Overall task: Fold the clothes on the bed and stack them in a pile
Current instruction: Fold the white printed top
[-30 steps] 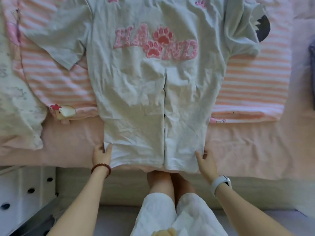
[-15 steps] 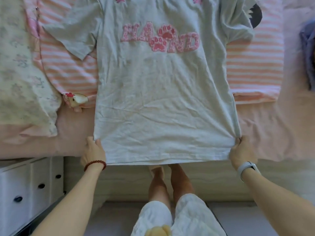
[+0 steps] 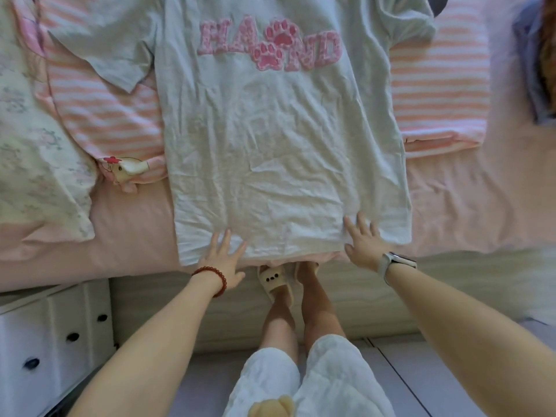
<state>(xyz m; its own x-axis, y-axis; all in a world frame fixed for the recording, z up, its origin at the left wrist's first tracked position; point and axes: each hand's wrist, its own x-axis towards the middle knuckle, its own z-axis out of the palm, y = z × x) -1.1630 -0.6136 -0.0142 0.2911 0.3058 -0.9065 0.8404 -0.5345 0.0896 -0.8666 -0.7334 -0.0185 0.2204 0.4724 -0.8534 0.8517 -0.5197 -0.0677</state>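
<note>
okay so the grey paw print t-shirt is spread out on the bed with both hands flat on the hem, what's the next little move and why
Probably fold one side inward. The t-shirt lies spread face up, with the left hand and right hand flat on its hem, so the smoothing looks done. Its left-side sleeve lies spread over the striped garment.

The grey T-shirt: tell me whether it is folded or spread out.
Spread out. The T-shirt lies flat, print up, one sleeve out; both hands, left and right, press its hem.
</note>
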